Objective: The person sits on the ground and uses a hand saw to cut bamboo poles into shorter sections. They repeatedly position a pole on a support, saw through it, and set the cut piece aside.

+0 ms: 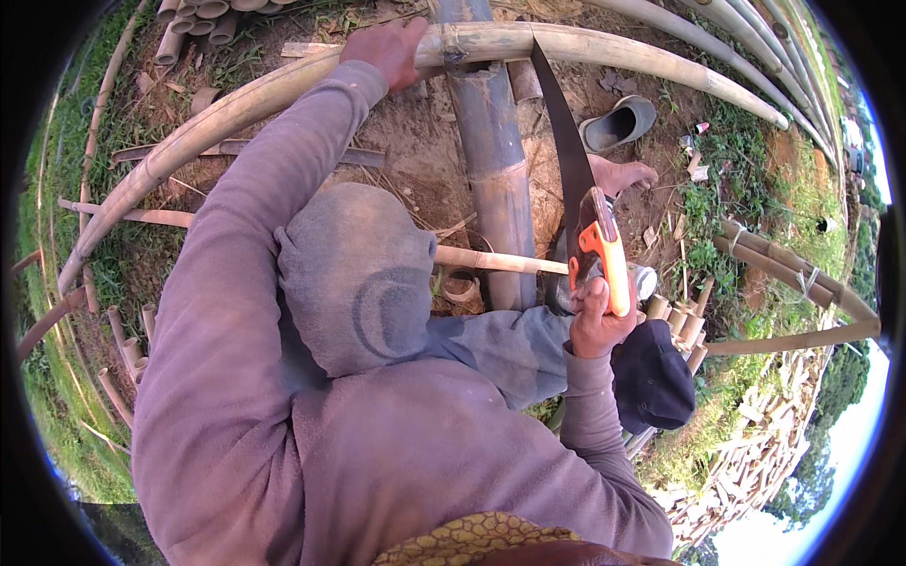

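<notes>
A long pale bamboo pole (585, 45) lies crosswise at the far side, on top of a thicker, darker bamboo pole (491, 160) that runs away from me. My left hand (385, 52) grips the pale pole just left of where the two cross. In my right hand (602, 321) is a handsaw (566, 141), held by its orange handle. Its dark blade points away from me, and the tip reaches the pale pole's near edge, right of the crossing. Whether the teeth touch the bamboo I cannot tell.
My knee in grey cloth (359, 278) is in front of me. A bare foot (623, 175) rests by an empty clog (618, 123). Short bamboo pieces (684, 325) and a dark cap (653, 375) are at right, with bamboo scraps (755, 443) beyond. Bamboo tubes (203, 21) lie far left.
</notes>
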Demonstrator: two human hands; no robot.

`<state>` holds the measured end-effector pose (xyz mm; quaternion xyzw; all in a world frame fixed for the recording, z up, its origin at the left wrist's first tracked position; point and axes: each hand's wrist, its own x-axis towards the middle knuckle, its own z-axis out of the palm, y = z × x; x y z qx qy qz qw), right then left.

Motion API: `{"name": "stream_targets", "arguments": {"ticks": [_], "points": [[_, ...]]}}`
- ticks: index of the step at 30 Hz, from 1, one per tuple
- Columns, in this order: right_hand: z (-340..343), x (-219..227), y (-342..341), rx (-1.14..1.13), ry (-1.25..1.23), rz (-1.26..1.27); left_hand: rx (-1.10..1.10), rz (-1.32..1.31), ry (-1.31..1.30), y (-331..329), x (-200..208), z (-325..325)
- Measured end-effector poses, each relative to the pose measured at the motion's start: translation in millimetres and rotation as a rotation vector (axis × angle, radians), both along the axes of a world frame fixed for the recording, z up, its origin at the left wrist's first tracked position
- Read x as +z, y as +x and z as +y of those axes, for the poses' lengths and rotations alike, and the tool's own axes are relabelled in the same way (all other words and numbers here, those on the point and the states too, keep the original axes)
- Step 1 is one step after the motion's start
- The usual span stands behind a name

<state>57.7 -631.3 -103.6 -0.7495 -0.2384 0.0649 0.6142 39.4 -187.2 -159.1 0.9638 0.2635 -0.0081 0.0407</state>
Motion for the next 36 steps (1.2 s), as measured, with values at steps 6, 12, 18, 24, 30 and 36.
{"name": "stream_targets", "arguments": {"ticks": [6, 12, 18, 24, 30, 36], "points": [[192, -24, 140, 0.03, 0.001, -0.107, 0.009, 0.08, -0.041, 14, 12, -1], [99, -33, 67, -0.009, -0.043, -0.016, 0.032, 0.062, -0.041, 5, 17, 5], [-3, -31, -4, 0.012, 0.057, 0.097, 0.012, 0.06, -0.043, 4, 1, 5], [198, -36, 144, 0.002, -0.049, -0.09, 0.006, 0.059, -0.056, 14, 12, -1], [94, -21, 64, 0.017, -0.006, 0.118, 0.028, 0.049, -0.027, 4, 12, 13], [-8, -4, 8, 0.037, -0.043, 0.085, 0.035, 0.035, -0.049, 5, 9, 3]]}}
